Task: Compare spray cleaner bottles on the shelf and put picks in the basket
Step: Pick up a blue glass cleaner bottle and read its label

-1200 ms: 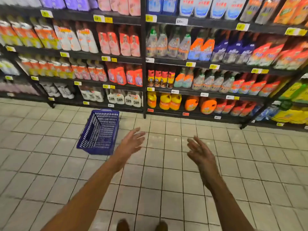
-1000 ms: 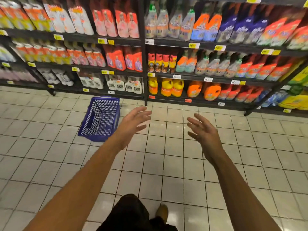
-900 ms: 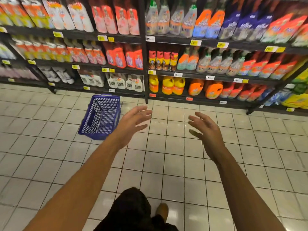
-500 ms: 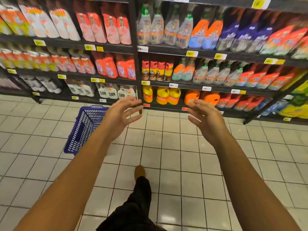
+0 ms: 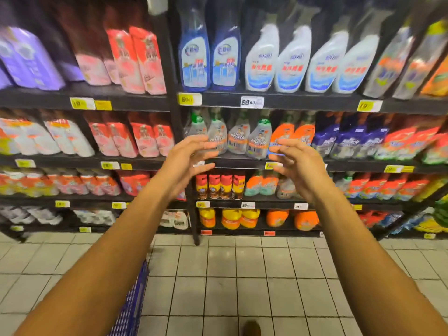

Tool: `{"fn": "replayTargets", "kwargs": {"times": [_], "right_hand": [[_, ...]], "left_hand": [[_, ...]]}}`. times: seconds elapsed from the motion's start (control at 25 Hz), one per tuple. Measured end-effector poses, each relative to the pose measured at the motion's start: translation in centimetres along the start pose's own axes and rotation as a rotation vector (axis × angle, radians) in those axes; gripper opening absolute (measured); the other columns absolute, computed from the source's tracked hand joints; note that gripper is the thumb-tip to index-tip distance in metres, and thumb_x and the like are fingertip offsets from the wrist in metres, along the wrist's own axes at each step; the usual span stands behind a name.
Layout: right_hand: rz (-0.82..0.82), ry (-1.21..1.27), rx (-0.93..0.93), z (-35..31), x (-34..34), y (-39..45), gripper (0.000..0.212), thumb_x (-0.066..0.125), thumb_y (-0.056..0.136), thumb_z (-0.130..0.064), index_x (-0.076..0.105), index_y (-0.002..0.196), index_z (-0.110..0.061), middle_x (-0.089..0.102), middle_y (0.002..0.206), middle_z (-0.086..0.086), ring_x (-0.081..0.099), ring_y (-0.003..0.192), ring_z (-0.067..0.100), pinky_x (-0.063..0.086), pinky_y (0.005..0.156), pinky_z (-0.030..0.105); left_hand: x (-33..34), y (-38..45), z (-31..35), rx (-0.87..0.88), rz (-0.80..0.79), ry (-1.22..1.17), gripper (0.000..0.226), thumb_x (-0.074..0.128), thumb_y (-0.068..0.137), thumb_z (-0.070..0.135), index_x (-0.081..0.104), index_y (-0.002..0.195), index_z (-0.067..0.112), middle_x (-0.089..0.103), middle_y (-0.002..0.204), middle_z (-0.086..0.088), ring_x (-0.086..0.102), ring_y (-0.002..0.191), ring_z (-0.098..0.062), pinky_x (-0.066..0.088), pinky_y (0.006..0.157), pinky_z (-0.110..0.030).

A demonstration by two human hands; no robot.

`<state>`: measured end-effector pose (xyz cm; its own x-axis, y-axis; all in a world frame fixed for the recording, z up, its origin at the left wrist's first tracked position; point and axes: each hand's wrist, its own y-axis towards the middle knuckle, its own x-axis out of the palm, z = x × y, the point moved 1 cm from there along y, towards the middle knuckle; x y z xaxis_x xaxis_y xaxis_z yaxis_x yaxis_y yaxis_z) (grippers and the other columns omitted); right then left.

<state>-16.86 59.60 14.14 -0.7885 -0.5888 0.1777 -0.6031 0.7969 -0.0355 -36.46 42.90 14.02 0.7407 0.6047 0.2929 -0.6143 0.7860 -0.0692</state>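
Note:
Both arms reach forward toward the shelf. My left hand [image 5: 186,158] and my right hand [image 5: 299,161] are raised side by side with fingers spread, holding nothing. Between and just beyond them stands a row of clear spray bottles with green caps [image 5: 238,139], with orange spray bottles [image 5: 288,137] to their right. Neither hand touches a bottle. The blue basket [image 5: 132,309] stands on the floor at lower left, mostly hidden behind my left forearm. The picture is blurred.
White spray bottles [image 5: 293,64] and blue spray bottles [image 5: 208,59] fill the shelf above. Refill pouches [image 5: 135,59] stock the left bay. Aerosol cans [image 5: 220,186] and orange jugs [image 5: 232,218] sit lower down. A black upright post [image 5: 178,132] divides the bays. My shoe tip [image 5: 252,328] shows on the tiled floor.
I have stepped closer to the shelf and the view has tilted up. Both hands rose from floor level to the spray bottle row. The basket slid to the lower left behind my arm.

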Motion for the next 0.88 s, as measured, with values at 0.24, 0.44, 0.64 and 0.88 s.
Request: {"fn": "replayTargets", "kwargs": {"times": [0.24, 0.44, 0.64, 0.88], "right_hand": [[-0.087, 0.015, -0.147, -6.7, 2.4, 13.0, 0.013, 0.062, 0.091, -0.009, 0.065, 0.098, -0.019, 0.078, 0.091, 0.001, 0.072, 0.081, 0.014, 0.056, 0.063, 0.023], [-0.196, -0.013, -0.289, -12.9, 5.1, 21.2, 0.016, 0.061, 0.092, -0.006, 0.067, 0.100, -0.019, 0.078, 0.090, -0.005, 0.071, 0.085, 0.012, 0.056, 0.065, 0.021], [-0.289, -0.033, -0.344, -15.2, 7.8, 25.6, 0.021, 0.058, 0.093, -0.001, 0.066, 0.102, -0.018, 0.076, 0.097, -0.005, 0.069, 0.093, 0.011, 0.057, 0.070, 0.022], [-0.344, -0.114, -0.323, -14.4, 12.7, 29.6, 0.029, 0.057, 0.094, 0.003, 0.061, 0.119, -0.012, 0.067, 0.123, 0.009, 0.066, 0.096, 0.013, 0.058, 0.075, 0.023]], "left_hand": [[3.0, 12.3, 6.9, 0.183, 0.048, 0.047, 0.015, 0.054, 0.095, 0.012, 0.061, 0.105, 0.022, 0.071, 0.113, -0.001, 0.067, 0.107, -0.018, 0.053, 0.084, -0.035], [5.0, 19.7, 11.9, 0.390, 0.157, 0.173, 0.025, 0.059, 0.090, 0.005, 0.060, 0.102, 0.028, 0.064, 0.110, 0.008, 0.061, 0.096, -0.005, 0.049, 0.075, -0.024], [3.6, 24.3, 13.3, 0.489, 0.352, 0.239, 0.039, 0.057, 0.090, 0.003, 0.051, 0.124, 0.020, 0.059, 0.113, 0.010, 0.061, 0.089, 0.006, 0.049, 0.076, -0.018], [1.4, 28.0, 13.7, 0.364, 0.452, 0.477, 0.081, 0.056, 0.095, 0.011, 0.003, 0.155, 0.024, 0.012, 0.163, 0.000, 0.038, 0.139, -0.016, 0.042, 0.109, -0.040]]}}
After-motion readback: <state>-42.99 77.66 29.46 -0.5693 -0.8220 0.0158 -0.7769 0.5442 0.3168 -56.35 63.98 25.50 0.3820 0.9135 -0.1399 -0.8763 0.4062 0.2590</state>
